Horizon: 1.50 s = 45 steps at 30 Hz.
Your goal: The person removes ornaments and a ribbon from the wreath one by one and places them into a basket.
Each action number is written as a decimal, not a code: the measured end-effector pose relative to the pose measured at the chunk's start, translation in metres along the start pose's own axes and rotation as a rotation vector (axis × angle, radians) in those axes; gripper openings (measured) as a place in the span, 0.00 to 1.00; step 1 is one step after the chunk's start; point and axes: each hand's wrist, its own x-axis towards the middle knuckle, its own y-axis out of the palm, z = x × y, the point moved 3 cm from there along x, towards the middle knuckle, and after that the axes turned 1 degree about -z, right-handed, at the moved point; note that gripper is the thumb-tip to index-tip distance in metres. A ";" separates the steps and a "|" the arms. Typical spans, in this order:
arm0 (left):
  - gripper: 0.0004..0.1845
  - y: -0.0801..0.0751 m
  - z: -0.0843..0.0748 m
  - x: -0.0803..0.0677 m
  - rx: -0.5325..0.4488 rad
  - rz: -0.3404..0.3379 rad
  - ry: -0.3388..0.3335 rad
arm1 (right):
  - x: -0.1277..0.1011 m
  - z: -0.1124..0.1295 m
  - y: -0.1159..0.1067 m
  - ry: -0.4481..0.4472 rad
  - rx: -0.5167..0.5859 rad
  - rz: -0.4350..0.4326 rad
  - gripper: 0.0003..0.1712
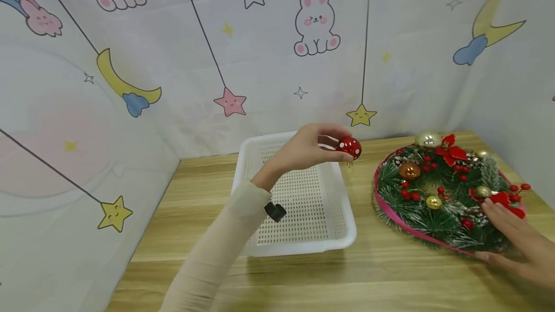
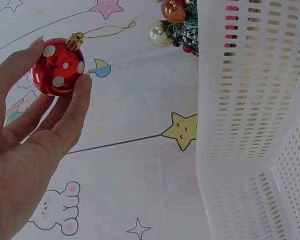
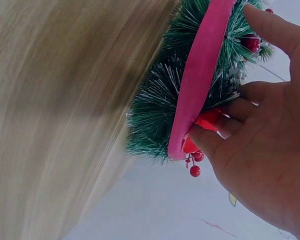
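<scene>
Between thumb and fingertips, my left hand (image 1: 303, 148) pinches a red Christmas ball (image 1: 350, 147) with white dots, held up past the basket's right rim. In the left wrist view the ball's gold cap (image 2: 75, 41) and thin gold loop (image 2: 107, 31) show. A green Christmas wreath (image 1: 448, 223) with a pink ribbon (image 1: 401, 220) round its side lies on the table's right. My right hand (image 1: 522, 242) rests on the wreath's near right part, fingers extended over a red flower (image 1: 500, 200). In the right wrist view the fingertips (image 3: 202, 135) reach over the greenery beside the ribbon.
A white perforated plastic basket (image 1: 348, 230) stands on the wooden table (image 1: 377, 278) left of the wreath. Gold balls (image 1: 433, 201), an orange ball (image 1: 409, 171) and red berries (image 1: 411, 195) decorate the wreath. A white printed cloth (image 1: 269, 71) hangs behind the table.
</scene>
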 end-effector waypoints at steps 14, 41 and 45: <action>0.21 -0.027 0.050 -0.005 -0.042 -0.143 -0.092 | -0.001 -0.001 0.001 0.020 0.020 0.028 0.74; 0.21 -0.051 0.134 -0.007 -0.038 -0.228 -0.341 | 0.001 0.000 0.001 0.028 -0.044 0.060 0.75; 0.20 -0.052 0.144 -0.009 -0.065 -0.224 -0.371 | 0.000 -0.001 0.001 0.035 -0.044 0.061 0.74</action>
